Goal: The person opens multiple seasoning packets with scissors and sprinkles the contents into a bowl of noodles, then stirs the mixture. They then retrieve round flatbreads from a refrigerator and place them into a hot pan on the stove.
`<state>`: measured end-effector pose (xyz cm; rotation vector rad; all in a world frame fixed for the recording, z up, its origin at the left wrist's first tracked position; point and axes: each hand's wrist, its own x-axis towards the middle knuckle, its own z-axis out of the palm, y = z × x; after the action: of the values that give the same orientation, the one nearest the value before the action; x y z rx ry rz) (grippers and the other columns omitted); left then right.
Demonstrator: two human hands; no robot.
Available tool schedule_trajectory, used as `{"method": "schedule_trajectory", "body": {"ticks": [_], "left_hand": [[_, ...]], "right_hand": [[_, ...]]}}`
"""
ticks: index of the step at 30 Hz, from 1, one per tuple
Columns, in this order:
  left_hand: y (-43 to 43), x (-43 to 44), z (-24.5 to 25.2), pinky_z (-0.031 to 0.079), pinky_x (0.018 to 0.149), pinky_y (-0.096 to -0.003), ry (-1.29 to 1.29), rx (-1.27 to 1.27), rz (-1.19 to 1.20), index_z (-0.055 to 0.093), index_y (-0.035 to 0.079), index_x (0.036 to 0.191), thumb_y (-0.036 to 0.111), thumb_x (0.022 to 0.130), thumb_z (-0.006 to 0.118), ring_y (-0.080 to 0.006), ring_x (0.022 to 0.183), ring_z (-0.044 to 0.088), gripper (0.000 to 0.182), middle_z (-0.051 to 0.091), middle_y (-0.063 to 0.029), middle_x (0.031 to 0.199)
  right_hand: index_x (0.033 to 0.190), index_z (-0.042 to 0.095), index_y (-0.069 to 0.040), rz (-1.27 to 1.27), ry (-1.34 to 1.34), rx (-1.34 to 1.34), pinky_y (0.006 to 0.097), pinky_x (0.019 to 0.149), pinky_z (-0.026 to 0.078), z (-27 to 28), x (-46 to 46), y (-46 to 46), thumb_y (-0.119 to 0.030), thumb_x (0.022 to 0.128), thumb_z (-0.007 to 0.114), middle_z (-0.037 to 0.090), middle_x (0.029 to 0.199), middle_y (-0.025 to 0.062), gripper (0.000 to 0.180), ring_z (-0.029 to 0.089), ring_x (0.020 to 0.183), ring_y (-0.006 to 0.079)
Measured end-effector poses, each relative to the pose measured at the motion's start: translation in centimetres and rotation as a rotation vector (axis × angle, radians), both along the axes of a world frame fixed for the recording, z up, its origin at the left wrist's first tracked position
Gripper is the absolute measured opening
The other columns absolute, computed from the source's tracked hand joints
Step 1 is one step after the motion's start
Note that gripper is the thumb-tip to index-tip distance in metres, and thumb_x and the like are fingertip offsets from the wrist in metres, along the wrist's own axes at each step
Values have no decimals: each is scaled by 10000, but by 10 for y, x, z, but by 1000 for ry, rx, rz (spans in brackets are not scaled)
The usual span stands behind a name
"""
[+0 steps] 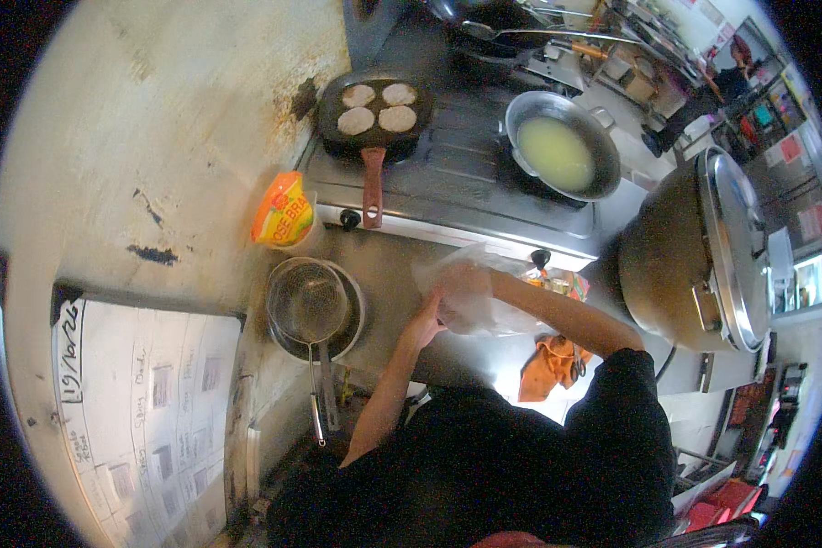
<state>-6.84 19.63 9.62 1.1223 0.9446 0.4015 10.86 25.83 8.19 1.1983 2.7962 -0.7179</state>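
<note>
A translucent plastic bag (496, 305) is in front of me, close to the stove's front edge. My left hand (425, 325) grips its left side from outside. My right hand (462, 277) reaches inside the bag, blurred by the plastic, so what its fingers hold is hidden. Beyond, a black multi-cup frying pan (377, 144) with a brown handle sits on the stove (452, 164), with several round pale patties (397, 118) in its cups. To its right, a metal wok (606, 161) on the other burner holds yellowish liquid (555, 152).
Left are a wire-mesh strainer (308, 294) lying over a round pot (356, 301) and an orange-yellow packet (284, 212) in a container. A large lidded pot (664, 253) stands right. Scissors (578, 364) lie on an orange cloth (548, 366). Another person (723, 85) is far back.
</note>
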Motion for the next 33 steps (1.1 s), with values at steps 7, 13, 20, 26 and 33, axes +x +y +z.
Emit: {"method": "schedule_trajectory", "body": {"ticks": [7, 13, 20, 26, 33], "left_hand": [[-15, 23, -28, 278, 925, -635, -291, -342, 337, 209, 152, 1372, 586, 781, 528, -328, 1239, 332, 800, 298, -88, 1383], [5, 45, -46, 402, 833, -603, -416, -502, 535, 251, 146, 1321, 537, 781, 570, -310, 1133, 448, 740, 415, -109, 1259], [22, 70, -56, 407, 903, -478, -436, -402, 702, 336, 52, 1256, 431, 836, 552, -287, 1111, 464, 606, 446, -115, 1220], [84, -18, 6, 419, 800, -377, -65, 282, 1050, 387, 27, 1164, 369, 885, 493, -231, 966, 499, 454, 488, -109, 1069], [163, -46, 110, 375, 401, -205, -252, -35, 528, 483, 51, 966, 382, 900, 472, -98, 527, 497, 337, 532, -28, 710]], "right_hand": [[1028, 581, -94, -102, 83, -14, 408, 713, 496, 7, -15, -1, -237, 822, 489, 633, 915, 135, 267, 616, 830, 303], [990, 539, -53, -253, -134, 158, 425, 602, 501, 97, 37, -14, -153, 778, 515, 617, 754, 169, 235, 614, 694, 336], [776, 598, -9, -487, -230, 368, 414, 603, 490, 226, 45, -22, -118, 732, 573, 603, 721, 180, 120, 593, 652, 346], [832, 617, 6, -733, 188, 506, 367, 613, 485, 284, 52, 23, -96, 733, 611, 617, 747, 197, 142, 618, 655, 309], [851, 650, -69, -692, 235, 615, 351, 667, 502, 263, 4, 198, -206, 729, 624, 643, 795, 143, 185, 636, 734, 290]]}}
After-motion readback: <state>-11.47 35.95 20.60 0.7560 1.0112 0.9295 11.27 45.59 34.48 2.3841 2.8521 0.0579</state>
